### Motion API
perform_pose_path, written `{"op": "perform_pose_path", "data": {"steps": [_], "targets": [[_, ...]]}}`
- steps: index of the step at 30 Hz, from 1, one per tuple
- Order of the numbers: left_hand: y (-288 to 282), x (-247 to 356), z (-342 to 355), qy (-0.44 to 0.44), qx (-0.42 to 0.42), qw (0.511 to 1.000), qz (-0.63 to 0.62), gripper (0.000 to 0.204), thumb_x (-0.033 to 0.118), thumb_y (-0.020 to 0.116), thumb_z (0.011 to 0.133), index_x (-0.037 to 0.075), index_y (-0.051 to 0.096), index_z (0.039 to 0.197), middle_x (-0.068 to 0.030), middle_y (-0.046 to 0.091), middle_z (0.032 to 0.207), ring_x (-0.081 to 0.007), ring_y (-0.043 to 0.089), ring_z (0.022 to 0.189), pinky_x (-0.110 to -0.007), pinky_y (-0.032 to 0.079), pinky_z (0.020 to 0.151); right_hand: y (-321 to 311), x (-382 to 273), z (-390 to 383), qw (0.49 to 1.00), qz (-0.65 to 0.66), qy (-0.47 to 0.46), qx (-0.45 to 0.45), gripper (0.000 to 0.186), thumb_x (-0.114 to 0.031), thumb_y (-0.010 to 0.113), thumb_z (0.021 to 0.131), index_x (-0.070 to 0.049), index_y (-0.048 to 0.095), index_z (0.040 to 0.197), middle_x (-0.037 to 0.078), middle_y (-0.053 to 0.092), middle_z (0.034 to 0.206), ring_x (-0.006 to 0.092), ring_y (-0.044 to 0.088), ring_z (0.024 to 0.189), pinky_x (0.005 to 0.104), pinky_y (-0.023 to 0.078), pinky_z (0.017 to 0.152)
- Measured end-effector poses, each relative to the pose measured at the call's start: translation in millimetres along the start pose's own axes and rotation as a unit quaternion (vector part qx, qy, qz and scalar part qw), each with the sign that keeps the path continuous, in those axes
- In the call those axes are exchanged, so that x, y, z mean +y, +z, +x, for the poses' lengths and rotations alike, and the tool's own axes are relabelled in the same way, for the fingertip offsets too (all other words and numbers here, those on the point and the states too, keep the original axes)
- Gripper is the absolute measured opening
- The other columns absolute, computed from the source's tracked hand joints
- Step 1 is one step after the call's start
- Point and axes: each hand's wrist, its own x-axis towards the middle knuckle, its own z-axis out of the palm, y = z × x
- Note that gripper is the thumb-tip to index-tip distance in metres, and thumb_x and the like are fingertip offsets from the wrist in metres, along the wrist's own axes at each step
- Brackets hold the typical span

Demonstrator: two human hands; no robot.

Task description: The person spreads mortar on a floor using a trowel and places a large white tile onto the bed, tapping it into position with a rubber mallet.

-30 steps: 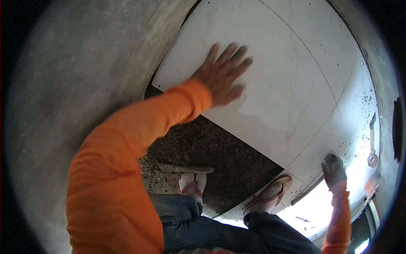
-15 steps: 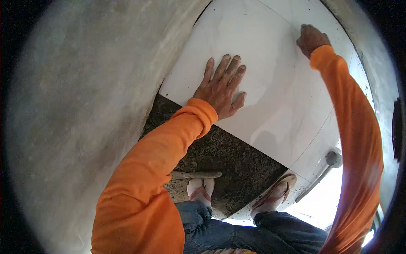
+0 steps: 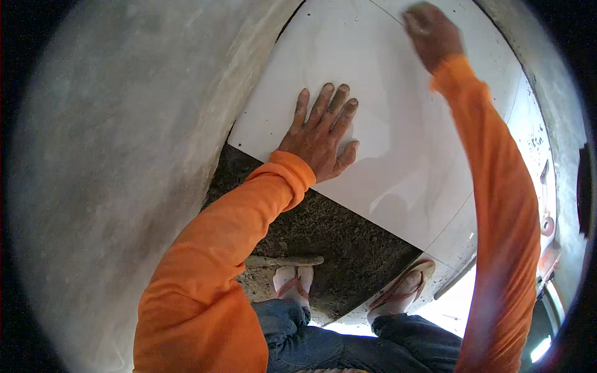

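Observation:
A large white floor tile (image 3: 416, 205) lies ahead of me, its near edge bordering a bed of dark, rough mortar (image 3: 354, 233). My left hand (image 3: 320, 133) rests flat on the tile by that edge, fingers spread and dusty, holding nothing. Farther off on the right, my right hand (image 3: 432, 34) is balled into a fist above the white tiles, close to a thin joint line. It is slightly blurred, and no tool shows in it. Whether the fist touches the tile I cannot tell.
A grey plastered wall (image 3: 124, 155) runs along the left. My sandalled feet (image 3: 407, 286) stand at the mortar bed, beside a stick-like handle (image 3: 286, 260). At the right edge lies a small tool with a round end (image 3: 546, 225), partly behind my sleeve.
My right fist has moved left and farther away over the tiles. The tool at the right edge has come into sight. My left hand stays flat on the tile.

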Motion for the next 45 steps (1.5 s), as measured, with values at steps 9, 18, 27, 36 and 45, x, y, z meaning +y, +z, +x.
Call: {"op": "perform_pose_path", "data": {"steps": [9, 18, 27, 36, 45], "targets": [[7.8, 5.3, 10.7, 0.001, -0.017, 1.0, -0.006, 0.065, 0.036, 0.053, 0.081, 0.005, 0.037, 0.136, -0.0167, 0.03, 0.146, -0.0351, 0.023, 0.137, -0.06, 0.014, 0.108, 62.9, -65.6, -5.3, 0.979, -0.12, 0.06, 0.155, 0.024, -0.022, 0.047, 0.091, -0.006, 0.055, 0.108, 0.015, 0.054, 0.11, 0.0274, 0.051, 0.106, 0.0425, 0.042, 0.092], [22.6, -3.4, 4.5, 0.027, 0.078, 0.994, 0.076, 0.056, 0.039, 0.044, 0.091, 0.014, 0.035, 0.14, -0.01, 0.031, 0.147, -0.0316, 0.024, 0.137, -0.058, 0.013, 0.109, 9.3, -66.3, -286.5, 0.99, -0.049, 0.127, 0.033, 0.047, -0.023, 0.055, 0.084, -0.005, 0.049, 0.127, 0.025, 0.041, 0.134, 0.0426, 0.036, 0.125, 0.0524, 0.026, 0.106], [20.0, -30.7, -9.0, -0.055, 0.14, 0.972, 0.181, 0.054, 0.045, 0.042, 0.09, 0.019, 0.039, 0.138, -0.0087, 0.035, 0.145, -0.0326, 0.029, 0.134, -0.059, 0.022, 0.105, -47.1, 8.3, -385.7, 0.936, -0.194, 0.281, 0.081, 0.05, -0.028, 0.054, 0.087, -0.008, 0.046, 0.132, 0.024, 0.038, 0.138, 0.0405, 0.035, 0.127, 0.0473, 0.028, 0.106], [22.6, -53.9, -62.5, -0.119, 0.129, 0.975, 0.134, 0.059, 0.047, 0.038, 0.092, 0.016, 0.033, 0.141, -0.02, 0.031, 0.145, -0.0415, 0.029, 0.131, -0.053, 0.027, 0.106, -144.0, 34.5, -385.7, 0.863, -0.092, 0.494, -0.053, 0.043, -0.031, 0.053, 0.089, -0.007, 0.05, 0.125, 0.022, 0.043, 0.134, 0.0389, 0.045, 0.119, 0.0432, 0.042, 0.094], [9.0, -45.2, -98.9, -0.091, 0.11, 0.973, 0.179, 0.057, 0.047, 0.032, 0.096, 0.014, 0.032, 0.142, -0.0194, 0.028, 0.147, -0.0401, 0.027, 0.133, -0.051, 0.028, 0.106, -168.9, 75.8, -475.3, 0.709, -0.356, 0.608, 0.03, 0.045, -0.037, 0.053, 0.084, 0.002, 0.055, 0.106, 0.021, 0.06, 0.1, 0.0349, 0.059, 0.093, 0.0413, 0.046, 0.083]]}}
